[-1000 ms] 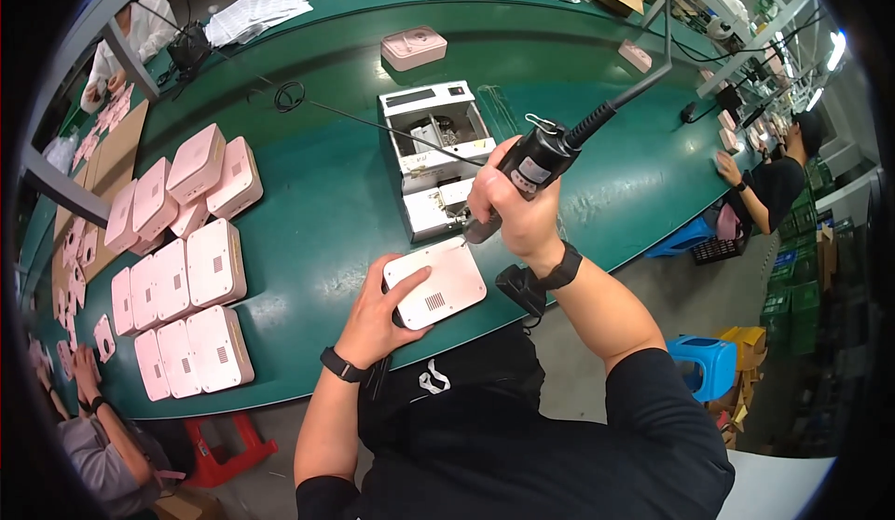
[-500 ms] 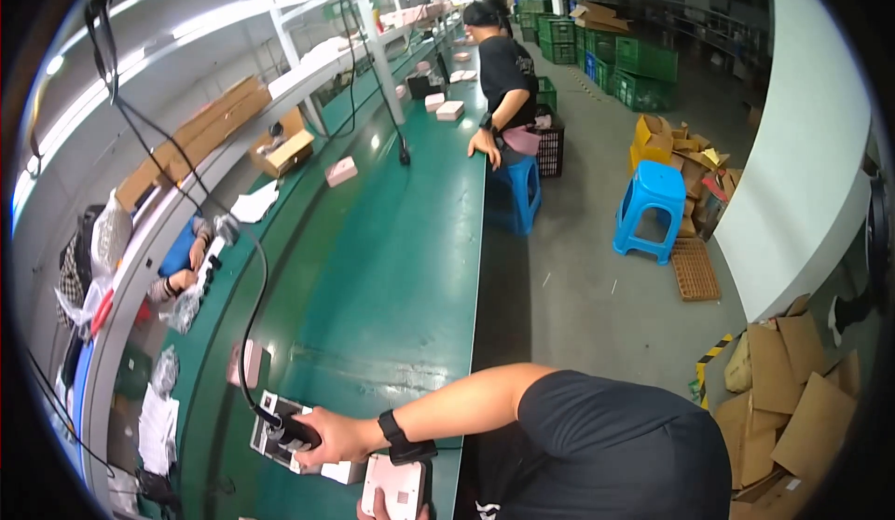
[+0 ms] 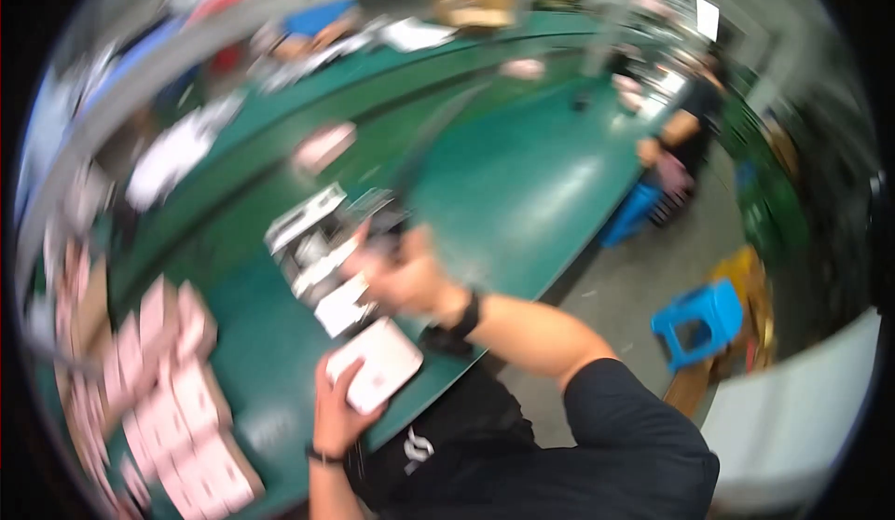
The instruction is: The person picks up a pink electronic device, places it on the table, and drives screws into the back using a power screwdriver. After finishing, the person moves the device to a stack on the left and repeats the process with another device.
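Fingers half-spread, the left hand [image 3: 336,415] holds a pale pink box [image 3: 380,363] over the green worktop [image 3: 266,357]: probably light, stiff, slippery, best gripped by opposite sides. The right hand [image 3: 413,276] curls round a blurred black tool [image 3: 385,229].

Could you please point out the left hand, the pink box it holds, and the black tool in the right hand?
Left hand [image 3: 337,410]: head view, back of the hand.
Pink box [image 3: 388,363]: head view, upper face.
Black tool [image 3: 385,225]: head view, blurred body.
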The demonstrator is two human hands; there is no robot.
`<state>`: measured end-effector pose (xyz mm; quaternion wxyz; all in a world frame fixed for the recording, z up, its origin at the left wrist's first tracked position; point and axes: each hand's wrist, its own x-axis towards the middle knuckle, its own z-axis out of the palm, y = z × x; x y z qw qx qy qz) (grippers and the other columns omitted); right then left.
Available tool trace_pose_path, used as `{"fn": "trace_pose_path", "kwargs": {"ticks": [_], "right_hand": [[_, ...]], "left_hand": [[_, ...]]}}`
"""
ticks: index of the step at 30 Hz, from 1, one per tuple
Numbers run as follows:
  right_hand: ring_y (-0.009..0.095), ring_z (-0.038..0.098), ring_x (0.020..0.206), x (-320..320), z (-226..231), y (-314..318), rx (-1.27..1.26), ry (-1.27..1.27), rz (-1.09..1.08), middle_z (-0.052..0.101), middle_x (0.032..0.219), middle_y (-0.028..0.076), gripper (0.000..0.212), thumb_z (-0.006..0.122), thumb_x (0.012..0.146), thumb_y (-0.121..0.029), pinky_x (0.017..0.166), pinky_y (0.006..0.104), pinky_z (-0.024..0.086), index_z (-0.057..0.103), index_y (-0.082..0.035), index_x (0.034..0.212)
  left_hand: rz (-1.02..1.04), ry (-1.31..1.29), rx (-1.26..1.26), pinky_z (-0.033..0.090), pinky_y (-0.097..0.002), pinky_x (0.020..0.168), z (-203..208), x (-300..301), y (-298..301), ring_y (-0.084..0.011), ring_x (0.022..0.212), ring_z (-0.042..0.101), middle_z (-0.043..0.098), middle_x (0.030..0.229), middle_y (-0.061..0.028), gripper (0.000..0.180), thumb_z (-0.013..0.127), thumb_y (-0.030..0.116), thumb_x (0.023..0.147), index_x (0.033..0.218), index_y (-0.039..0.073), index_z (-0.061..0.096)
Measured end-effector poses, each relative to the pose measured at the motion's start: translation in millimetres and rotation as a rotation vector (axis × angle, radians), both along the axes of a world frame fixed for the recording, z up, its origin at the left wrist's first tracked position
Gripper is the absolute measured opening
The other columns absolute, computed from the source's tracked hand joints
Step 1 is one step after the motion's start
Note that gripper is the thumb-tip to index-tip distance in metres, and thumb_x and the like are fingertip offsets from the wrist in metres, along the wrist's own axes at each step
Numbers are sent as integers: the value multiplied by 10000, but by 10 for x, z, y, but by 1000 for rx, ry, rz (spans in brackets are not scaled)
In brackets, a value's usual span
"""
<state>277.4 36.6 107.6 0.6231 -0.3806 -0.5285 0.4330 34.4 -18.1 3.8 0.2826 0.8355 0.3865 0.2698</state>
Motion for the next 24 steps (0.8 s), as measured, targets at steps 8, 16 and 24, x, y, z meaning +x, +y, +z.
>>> {"fn": "trace_pose_path", "kwargs": {"ticks": [8,16,24], "right_hand": [[167,499,490,-312,260,122,148,94,16,511,629,76,105,565,911,-90,489,335,454,495,-21,948],[167,491,481,-440,191,243,133,0,40,507,624,78,118,569,913,-94,480,331,444,493,-9,945],[165,483,478,-473,166,41,75,-2,133,502,617,77,126,569,919,-102,476,331,440,481,-12,921]], "left_hand": [[18,-90,-96,489,-428,994,-48,-34,-65,-380,1220,522,440,1363,-159,768,878,175,610,1322,213,594],[0,-112,-81,487,-435,998,-51,25,-72,-372,1204,533,434,1372,-144,782,865,163,610,1334,248,584],[12,-116,-51,483,-422,1003,-66,2,-27,-373,1202,532,447,1356,-147,763,860,158,610,1323,213,595]]}}
